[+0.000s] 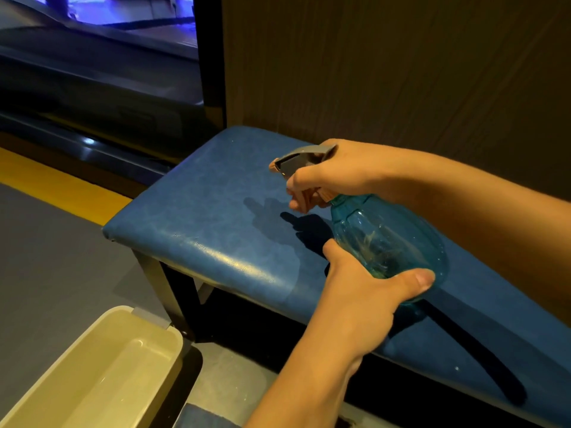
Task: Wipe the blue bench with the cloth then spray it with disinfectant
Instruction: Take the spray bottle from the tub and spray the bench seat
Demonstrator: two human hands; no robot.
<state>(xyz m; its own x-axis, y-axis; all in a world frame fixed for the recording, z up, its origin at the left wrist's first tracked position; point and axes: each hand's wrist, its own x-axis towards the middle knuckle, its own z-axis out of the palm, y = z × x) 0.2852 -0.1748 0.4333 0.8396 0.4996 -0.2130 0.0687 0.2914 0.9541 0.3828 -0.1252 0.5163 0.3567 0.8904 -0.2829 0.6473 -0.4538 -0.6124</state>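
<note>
Since the bottle [386,242] looks nearly empty, probably light and slick; right hand [333,177] grips its trigger neck, left hand [367,291] cups its base over the bench [210,211].

The blue bench [216,217] runs out of view at the right edge; its far end and remaining legs cannot be seen. The base of the spray bottle [383,242] is covered by the left hand [361,291], and its neck and trigger are largely masked by the fingers of the right hand [333,174]. Liquid level inside the bottle is not readable. The cream plastic bin [102,372] is cut off by the lower and left edges. The area beyond the dark partition at upper left is blurred and unidentifiable.
</note>
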